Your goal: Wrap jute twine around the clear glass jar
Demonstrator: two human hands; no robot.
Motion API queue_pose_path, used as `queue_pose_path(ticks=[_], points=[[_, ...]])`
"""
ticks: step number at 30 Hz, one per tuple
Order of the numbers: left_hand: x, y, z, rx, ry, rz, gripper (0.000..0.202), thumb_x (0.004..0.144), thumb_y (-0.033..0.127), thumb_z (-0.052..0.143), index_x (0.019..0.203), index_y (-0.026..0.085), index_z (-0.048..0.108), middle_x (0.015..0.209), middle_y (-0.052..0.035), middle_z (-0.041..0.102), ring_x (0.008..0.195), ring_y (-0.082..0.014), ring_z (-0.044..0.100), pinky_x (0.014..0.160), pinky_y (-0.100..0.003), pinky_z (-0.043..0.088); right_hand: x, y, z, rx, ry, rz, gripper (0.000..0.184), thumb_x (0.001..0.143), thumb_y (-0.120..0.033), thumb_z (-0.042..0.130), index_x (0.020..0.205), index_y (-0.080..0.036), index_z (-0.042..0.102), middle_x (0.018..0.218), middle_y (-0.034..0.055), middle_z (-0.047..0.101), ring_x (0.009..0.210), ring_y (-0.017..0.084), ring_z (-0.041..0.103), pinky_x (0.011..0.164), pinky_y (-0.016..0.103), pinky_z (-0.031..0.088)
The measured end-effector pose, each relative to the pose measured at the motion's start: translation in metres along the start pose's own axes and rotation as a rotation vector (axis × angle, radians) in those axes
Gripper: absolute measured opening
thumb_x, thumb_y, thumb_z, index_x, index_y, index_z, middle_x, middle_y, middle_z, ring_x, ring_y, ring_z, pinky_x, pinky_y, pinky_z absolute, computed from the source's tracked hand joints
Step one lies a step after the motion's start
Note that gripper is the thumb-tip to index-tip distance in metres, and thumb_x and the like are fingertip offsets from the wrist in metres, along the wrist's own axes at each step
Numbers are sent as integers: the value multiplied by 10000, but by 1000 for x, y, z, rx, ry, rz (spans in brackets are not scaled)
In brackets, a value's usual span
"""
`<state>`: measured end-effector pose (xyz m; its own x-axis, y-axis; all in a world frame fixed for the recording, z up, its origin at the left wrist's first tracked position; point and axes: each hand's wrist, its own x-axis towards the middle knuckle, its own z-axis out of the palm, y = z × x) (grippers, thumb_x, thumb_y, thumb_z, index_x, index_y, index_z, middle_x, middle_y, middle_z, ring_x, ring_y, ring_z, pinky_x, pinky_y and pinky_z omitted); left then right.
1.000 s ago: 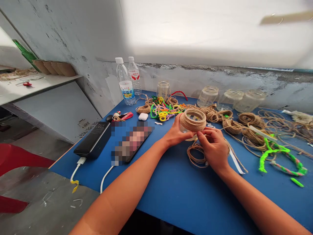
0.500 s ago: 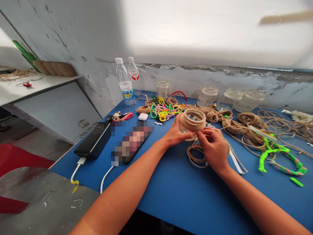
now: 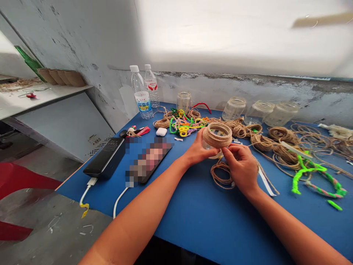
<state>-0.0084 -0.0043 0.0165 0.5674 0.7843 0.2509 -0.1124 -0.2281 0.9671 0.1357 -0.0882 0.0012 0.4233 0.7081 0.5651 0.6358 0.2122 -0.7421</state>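
A glass jar (image 3: 217,137), its upper part wound with jute twine, is tilted above the blue table (image 3: 193,217). My left hand (image 3: 197,150) grips the jar from the left side. My right hand (image 3: 241,165) is closed just below the jar's wrapped band, fingertips pinched on the twine against the glass. A loose coil of twine (image 3: 220,176) lies on the table under my right hand, partly hidden by it.
Empty glass jars (image 3: 234,108) stand along the back wall, with two water bottles (image 3: 141,92) at the left. Coloured pipe cleaners (image 3: 184,124), twine bundles (image 3: 278,141), green pipe cleaners (image 3: 311,173), a power bank (image 3: 104,157), a phone and keys lie around.
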Motion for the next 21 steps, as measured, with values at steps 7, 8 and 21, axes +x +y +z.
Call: queue_pose_path(ticks=[7, 8, 21], points=[[0, -8, 0, 22, 25, 15, 982, 650, 385, 779, 1418, 211, 192, 1459, -104, 371, 1374, -240, 377, 1189, -367, 275, -1, 1, 0, -10, 10, -34, 324, 819, -500, 644, 788, -181, 691, 935, 65, 652, 873, 182, 618, 788, 325, 481], [0, -8, 0, 22, 33, 12, 980, 650, 383, 779, 1414, 217, 187, 1458, -106, 367, 1366, -242, 387, 1182, -374, 286, -1, 1, 0, -10, 11, -35, 325, 819, -501, 644, 787, -181, 692, 932, 65, 653, 869, 181, 618, 784, 323, 482], [0, -5, -1, 44, 35, 14, 898, 671, 321, 731, 1396, 210, 212, 1428, -104, 394, 1344, -242, 400, 1174, -378, 285, 0, -3, -1, -8, 10, -33, 309, 813, -484, 655, 781, -179, 693, 907, 61, 662, 837, 171, 629, 763, 305, 500]])
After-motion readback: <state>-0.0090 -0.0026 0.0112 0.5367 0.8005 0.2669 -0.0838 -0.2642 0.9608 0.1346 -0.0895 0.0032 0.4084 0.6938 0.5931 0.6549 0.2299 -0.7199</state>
